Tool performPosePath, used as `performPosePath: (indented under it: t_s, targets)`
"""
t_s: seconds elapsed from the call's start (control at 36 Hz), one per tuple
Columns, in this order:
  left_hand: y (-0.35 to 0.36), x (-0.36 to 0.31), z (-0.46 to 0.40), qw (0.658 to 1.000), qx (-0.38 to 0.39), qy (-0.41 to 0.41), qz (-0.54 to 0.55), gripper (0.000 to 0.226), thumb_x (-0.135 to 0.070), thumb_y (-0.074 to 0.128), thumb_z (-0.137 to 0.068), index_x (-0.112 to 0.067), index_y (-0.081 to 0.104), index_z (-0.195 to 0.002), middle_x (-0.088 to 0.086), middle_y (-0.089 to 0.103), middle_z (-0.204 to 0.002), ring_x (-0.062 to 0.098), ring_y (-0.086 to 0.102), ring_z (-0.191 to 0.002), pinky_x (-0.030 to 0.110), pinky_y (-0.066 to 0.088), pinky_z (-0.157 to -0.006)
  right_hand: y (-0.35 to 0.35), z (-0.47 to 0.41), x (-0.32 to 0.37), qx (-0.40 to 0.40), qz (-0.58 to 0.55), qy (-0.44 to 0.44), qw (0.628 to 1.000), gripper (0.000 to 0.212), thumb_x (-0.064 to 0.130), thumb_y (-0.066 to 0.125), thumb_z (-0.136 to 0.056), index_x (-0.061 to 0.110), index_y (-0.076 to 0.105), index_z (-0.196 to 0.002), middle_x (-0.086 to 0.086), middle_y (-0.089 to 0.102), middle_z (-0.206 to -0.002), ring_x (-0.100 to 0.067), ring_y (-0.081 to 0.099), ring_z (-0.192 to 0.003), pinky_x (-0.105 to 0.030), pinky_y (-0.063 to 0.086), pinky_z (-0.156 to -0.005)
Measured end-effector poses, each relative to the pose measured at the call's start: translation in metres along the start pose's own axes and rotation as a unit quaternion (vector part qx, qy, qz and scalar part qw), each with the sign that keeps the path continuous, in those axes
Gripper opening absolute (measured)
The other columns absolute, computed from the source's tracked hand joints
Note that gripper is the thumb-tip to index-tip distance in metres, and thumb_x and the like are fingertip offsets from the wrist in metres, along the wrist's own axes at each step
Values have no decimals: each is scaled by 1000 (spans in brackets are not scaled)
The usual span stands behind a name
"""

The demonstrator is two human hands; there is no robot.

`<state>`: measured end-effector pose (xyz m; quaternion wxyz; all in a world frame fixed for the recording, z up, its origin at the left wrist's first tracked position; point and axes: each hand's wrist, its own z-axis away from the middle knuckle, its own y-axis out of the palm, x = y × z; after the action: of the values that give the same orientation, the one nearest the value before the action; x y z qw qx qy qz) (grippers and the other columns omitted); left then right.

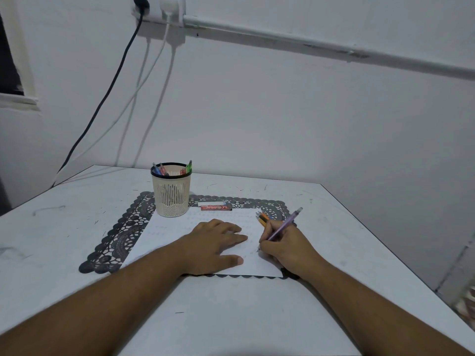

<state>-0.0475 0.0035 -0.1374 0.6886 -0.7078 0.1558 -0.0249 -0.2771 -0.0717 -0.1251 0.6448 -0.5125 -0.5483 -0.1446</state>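
1. The white surface (231,317) carries a black lace mat (120,237), mostly hidden under the sheet.
2. The paper sheet (169,227) lies on the mat, and its faint marks are unreadable.
3. The left hand (213,249) rests flat on the sheet, fingers straight.
4. The right hand (285,246) curls round a slim lilac pencil (285,224), tip down on the sheet's right side.

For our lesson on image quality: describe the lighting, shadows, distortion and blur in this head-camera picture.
Head view: dim bluish light; soft shadow under the left hand on the white paper sheet; wide lens stretches both forearms toward the bottom edge; right hand gripping the lilac plastic pencil is sharp; the sheet's writing too faint to read; lower right corner blurred.
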Motion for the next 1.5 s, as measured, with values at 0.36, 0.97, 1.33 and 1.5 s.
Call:
performPosePath:
  t_s: [0.36, 0.97, 1.33, 1.5]
  targets:
    - [2, 2, -1, 1000, -7, 5, 0, 63, -67, 39, -100, -45, 27, -158, -15, 22, -166, 10, 12, -151, 44, 14, -123, 0, 0, 0, -11, 25, -12, 1000, 13, 4, 70, -82, 11, 64, -73, -6, 68, -71, -10, 61, -65, -30, 50, -64]
    - [2, 2, -1, 1000, -2, 4, 1, 63, -67, 39, -101, -45, 26, -159, -16, 21, -166, 10, 11, -152, 45, 13, -124, -5, 6, 1, -5, -7, -2, 1000, 9, 0, 66, -85, 2, 61, -78, -7, 62, -64, -11, 55, -53, -26, 45, -55]
    - [3, 4, -2, 1000, -2, 5, 0, 64, -68, 38, -100, -46, 25, -158, -16, 20, -167, 10, 10, -152, 43, 13, -124, -4, 7, 2, -9, 9, 2, 1000, 12, 3, 67, -83, 9, 61, -75, -13, 65, -69, -13, 58, -55, -32, 48, -58]
    - [3, 4, -3, 1000, -4, 6, -5, 64, -68, 37, -100, -45, 25, -159, -16, 20, -167, 10, 11, -152, 43, 13, -123, -4, 8, 3, -16, 15, 5, 1000, 12, 4, 67, -82, 10, 62, -73, -8, 66, -68, -13, 58, -57, -32, 48, -59]
